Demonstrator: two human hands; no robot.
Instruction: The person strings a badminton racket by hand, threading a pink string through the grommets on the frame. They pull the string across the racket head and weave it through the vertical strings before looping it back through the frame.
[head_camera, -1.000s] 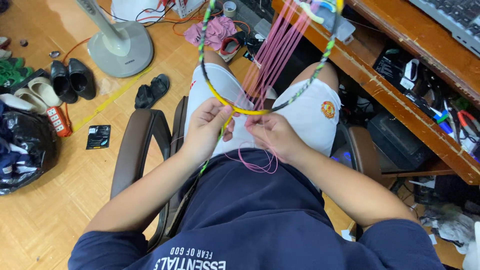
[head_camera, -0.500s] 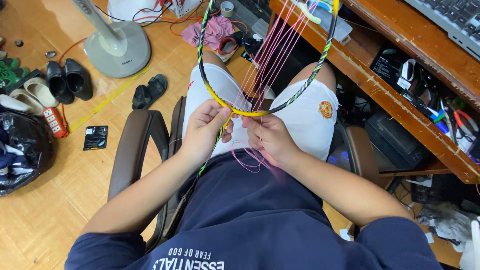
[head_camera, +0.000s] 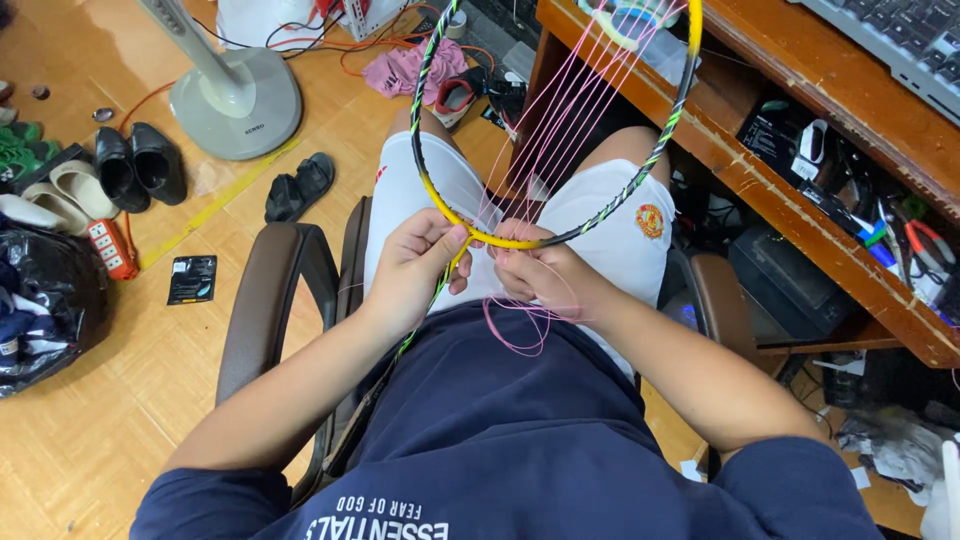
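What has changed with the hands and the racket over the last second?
Almost nothing. The left hand keeps gripping the racket frame at its yellow bottom edge, and the right hand keeps working the pink string there. Only the camera view shifted slightly.

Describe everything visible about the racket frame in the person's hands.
The racket frame is an oval hoop, yellow at the throat end and dark with green flecks along its sides, yellow again near the top right. It stands tilted, head pointing away over the person's lap toward the wooden desk. Pink strings run lengthwise only, with loose loops hanging below. The left hand grips the throat; the right hand pinches string at the lower rim. The shaft slants down under the left forearm.
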